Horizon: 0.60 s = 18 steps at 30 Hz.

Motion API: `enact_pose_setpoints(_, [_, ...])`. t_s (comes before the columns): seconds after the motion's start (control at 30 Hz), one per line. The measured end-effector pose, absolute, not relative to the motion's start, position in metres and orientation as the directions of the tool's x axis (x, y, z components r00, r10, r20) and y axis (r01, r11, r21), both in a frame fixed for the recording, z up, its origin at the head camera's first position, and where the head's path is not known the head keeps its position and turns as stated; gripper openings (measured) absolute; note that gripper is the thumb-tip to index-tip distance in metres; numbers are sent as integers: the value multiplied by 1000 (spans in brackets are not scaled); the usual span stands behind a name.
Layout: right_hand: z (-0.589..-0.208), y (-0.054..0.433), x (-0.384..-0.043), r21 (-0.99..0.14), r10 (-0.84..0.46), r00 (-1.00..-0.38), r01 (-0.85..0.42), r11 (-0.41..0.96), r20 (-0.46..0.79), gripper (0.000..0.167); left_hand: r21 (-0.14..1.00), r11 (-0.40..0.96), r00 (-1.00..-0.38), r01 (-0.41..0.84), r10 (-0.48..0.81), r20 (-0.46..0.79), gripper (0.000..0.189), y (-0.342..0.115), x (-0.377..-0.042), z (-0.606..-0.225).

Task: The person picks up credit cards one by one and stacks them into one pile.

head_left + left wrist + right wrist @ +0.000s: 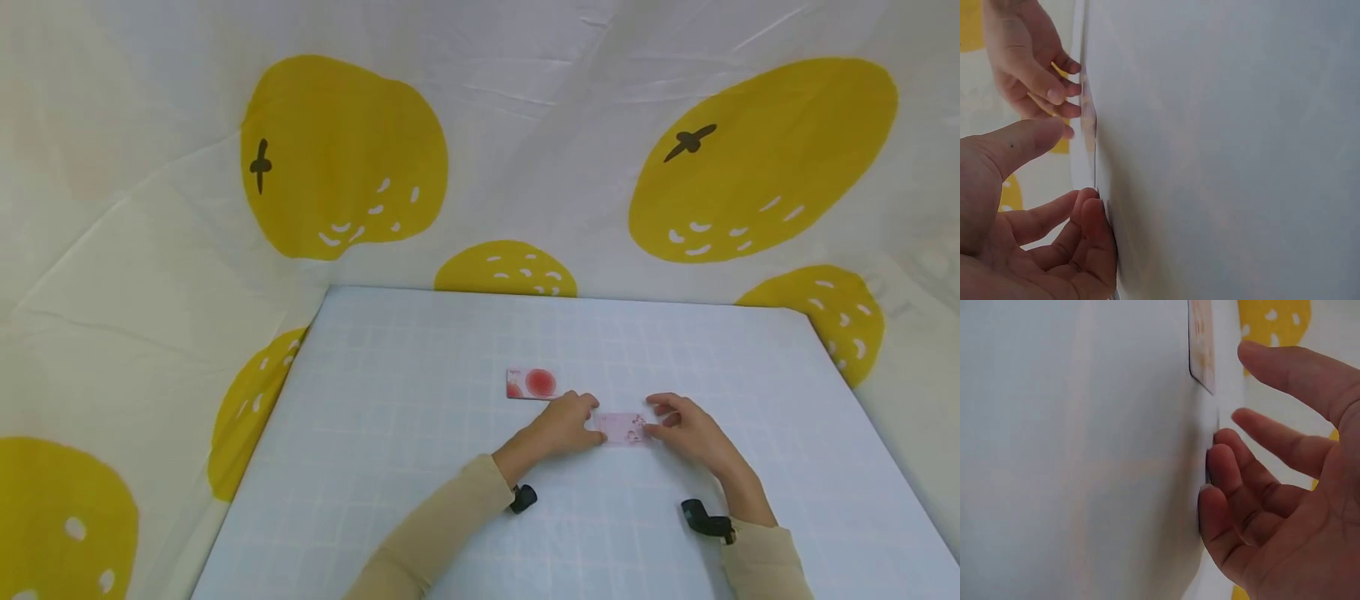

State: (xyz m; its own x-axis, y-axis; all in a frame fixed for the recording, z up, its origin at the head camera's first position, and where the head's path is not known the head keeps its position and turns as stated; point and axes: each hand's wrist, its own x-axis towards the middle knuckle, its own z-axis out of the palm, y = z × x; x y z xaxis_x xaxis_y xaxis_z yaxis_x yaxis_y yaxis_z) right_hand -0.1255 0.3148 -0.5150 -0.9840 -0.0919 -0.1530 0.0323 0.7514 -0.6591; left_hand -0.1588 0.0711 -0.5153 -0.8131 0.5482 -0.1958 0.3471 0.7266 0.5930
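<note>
A small pale pink card-like piece (621,428) with darker red marks at its right end lies flat on the table between the two hands. My left hand (561,425) is at its left end, thumb tip at the edge, fingers bent and resting on the tabletop. At the opposite end is my right hand (692,432), its thumb over or beside the right edge. In the right wrist view its fingers (1225,469) are loosely bent against the table, with the thumb raised. Neither hand visibly pinches the piece. The left wrist view shows it nearly edge-on.
A second flat piece (531,383) with a large red circle lies behind the left hand. The white table (405,358) bears a faint grid. A white cloth (525,167) with yellow fruit prints stands along its back and sides.
</note>
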Motion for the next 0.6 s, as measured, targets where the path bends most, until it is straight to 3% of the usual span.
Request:
enact_pose_setpoints(0.3, [-519, 318, -121, -651, -203, -974, -90, 754, -100, 53, 426, 802, -815, 419, 539, -212, 53, 81, -155, -519])
enact_pose_setpoints(0.6, [-520, 318, -119, -656, -230, -970, -123, 745, -79, 44, 407, 807, -817, 427, 537, -208, 50, 84, -155, -521])
